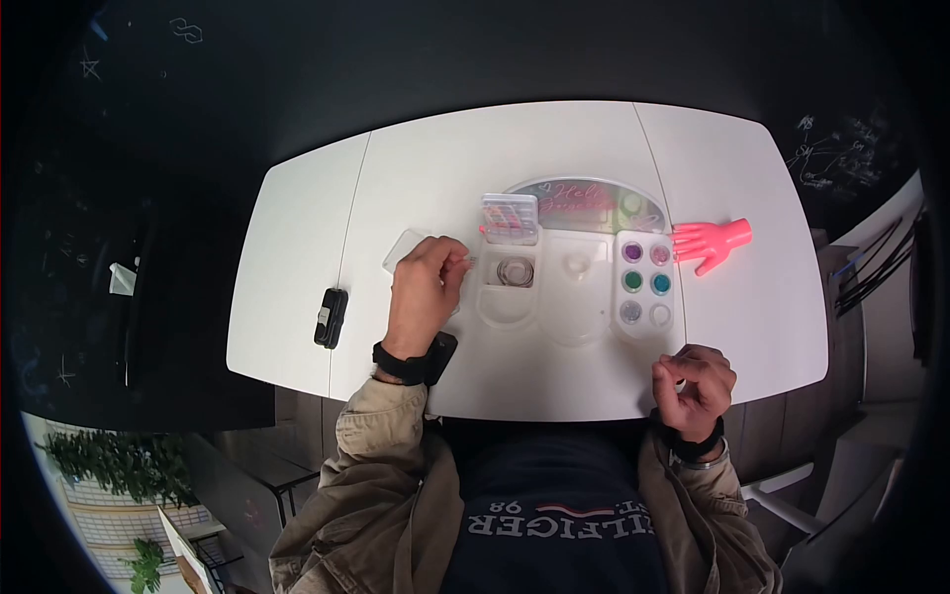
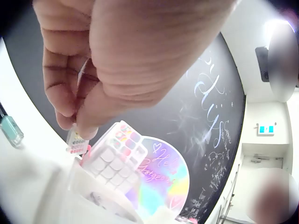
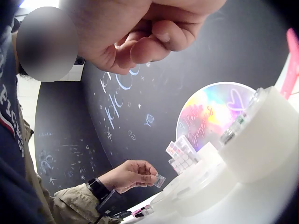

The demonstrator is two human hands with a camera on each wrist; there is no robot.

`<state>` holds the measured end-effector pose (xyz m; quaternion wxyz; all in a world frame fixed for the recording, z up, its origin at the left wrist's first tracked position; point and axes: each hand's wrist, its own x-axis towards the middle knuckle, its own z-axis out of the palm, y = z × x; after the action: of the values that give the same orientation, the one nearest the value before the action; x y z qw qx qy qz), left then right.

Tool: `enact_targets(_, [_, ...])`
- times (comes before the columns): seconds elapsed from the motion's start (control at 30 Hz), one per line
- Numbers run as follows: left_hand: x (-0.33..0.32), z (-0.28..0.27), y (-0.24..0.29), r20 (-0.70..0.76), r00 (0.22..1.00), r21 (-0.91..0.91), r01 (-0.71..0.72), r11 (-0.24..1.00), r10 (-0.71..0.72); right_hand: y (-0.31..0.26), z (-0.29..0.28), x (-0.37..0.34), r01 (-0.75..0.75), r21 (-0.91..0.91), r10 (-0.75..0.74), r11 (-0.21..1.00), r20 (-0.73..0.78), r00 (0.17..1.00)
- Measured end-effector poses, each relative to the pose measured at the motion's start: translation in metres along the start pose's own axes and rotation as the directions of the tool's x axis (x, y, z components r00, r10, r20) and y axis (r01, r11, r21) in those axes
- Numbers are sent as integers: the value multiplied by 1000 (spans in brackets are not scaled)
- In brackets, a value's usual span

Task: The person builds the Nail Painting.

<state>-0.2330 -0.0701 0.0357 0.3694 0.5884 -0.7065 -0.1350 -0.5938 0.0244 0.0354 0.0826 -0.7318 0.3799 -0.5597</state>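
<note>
My left hand (image 1: 426, 287) is raised over the left side of a white nail-art tray (image 1: 574, 327). Between thumb and fingertips it pinches a small clear sheet (image 2: 77, 143) with rows of tiny coloured dots. Just beyond that hand, a case of press-on nails (image 1: 510, 220) stands tilted up at the tray's back left. A left compartment holds coiled rings of thin material (image 1: 515, 271). My right hand (image 1: 696, 388) hovers by the table's front edge, fingers loosely curled, with nothing visible in it. Glitter pots (image 1: 633, 281) sit in the tray's right side, ahead of it.
A shiny "Hello Gorgeous" panel (image 1: 594, 203) stands behind the tray. To the right lies a pink model hand (image 1: 714, 243). A black device (image 1: 331, 317) rests on the white table (image 1: 297, 247) at left. A teal polish bottle (image 2: 11, 131) shows in the left wrist view.
</note>
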Motion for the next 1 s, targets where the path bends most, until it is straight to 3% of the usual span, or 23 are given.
enact_targets(0.17, [1,18,-2,85,996,-85,-13,996,20,-2,-1,2,15,-15,-15,1000,-3,1000])
enact_targets(0.77, [2,21,-15,20,1000,5,-12,1000,12,0,-1,2,18,-22,-18,1000,-8,1000])
enact_targets(0.9, [2,1,-21,-59,997,-60,36,998,-40,-1,-2,2,15,-20,-15,1000,-3,1000])
enact_targets(1.0, [0,-18,-27,-15,965,-165,257,952,-263,-1,-1,2,16,-22,-16,1000,0,1000])
